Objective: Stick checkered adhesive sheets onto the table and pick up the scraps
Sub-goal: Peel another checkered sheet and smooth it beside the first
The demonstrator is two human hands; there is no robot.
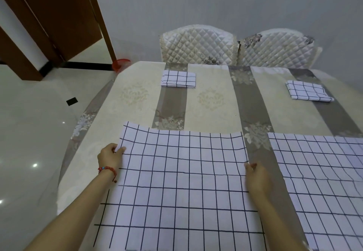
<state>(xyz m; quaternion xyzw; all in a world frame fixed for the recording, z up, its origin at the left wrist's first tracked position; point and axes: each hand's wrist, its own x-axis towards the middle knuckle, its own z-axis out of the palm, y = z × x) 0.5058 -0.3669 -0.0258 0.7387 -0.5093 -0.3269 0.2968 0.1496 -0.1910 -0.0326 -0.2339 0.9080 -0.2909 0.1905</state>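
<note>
A large white sheet with a dark grid lies spread over the near part of the table. My left hand, with a red bracelet at the wrist, pinches the sheet's left edge. My right hand pinches its right edge. A second checkered sheet lies flat to the right. Two folded checkered sheets rest farther back, one at centre left, one at far right.
The table wears a cream and grey floral cloth. Two quilted chairs stand at its far side against the wall. A brown door and a red object are at the left, over glossy floor.
</note>
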